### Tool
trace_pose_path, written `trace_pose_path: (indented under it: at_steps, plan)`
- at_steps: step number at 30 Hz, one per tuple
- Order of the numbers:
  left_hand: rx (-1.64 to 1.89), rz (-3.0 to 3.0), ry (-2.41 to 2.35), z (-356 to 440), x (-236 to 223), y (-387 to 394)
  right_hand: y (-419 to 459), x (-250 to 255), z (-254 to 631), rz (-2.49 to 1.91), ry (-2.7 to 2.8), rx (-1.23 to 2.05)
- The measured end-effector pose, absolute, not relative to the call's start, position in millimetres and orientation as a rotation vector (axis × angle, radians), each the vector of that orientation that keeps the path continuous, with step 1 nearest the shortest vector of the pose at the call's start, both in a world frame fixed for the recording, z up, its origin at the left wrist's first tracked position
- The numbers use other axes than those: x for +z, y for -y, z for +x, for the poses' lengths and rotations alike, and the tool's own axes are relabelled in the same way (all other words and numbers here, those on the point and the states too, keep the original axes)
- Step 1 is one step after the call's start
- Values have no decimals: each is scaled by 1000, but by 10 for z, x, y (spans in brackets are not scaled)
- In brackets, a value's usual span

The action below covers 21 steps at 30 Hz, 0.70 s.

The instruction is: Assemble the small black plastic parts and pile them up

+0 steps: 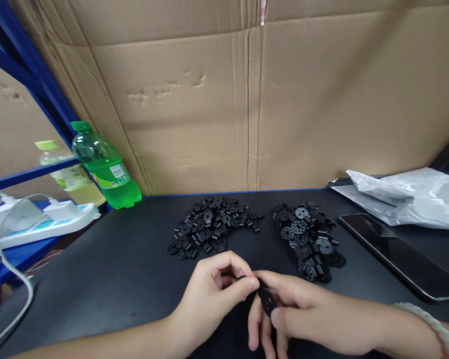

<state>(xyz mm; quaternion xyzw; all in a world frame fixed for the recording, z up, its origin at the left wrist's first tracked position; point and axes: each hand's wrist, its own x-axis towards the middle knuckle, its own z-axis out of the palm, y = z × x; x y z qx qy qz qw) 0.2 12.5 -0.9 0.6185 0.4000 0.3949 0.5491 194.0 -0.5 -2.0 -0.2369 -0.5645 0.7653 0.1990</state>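
Note:
My right hand (307, 309) pinches a small black plastic part (268, 302) with a rounded, perforated end between thumb and fingers. Touching it from the other side, my left hand (220, 294) has thumb and index finger pressed together at the part's upper end, and a dark edge shows behind the left fingertips. Whether the left fingers grip a separate piece is hidden. Beyond the hands lie two heaps of similar black plastic parts, a left heap (213, 224) and a right heap (307, 239), with round perforated discs and short tabs.
A dark phone (404, 254) lies at the right, before a white plastic bag (411, 194). At the left are a green soda bottle (108, 169), a paler drink bottle (73, 179), a white power strip (67, 222) and a cable (22, 279). A cardboard wall (194, 109) closes the back.

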Motion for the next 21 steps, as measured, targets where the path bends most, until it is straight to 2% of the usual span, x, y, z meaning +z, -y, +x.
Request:
trace_pose_path:
  at_steps: [5, 21]
  plan:
    - [967, 1394, -897, 2, 19, -152, -19, -123, 1916, -639, 1385, 2160]
    - [1003, 1433, -846, -22, -39, -137, 9, -81, 1909, -636, 1361, 2128]
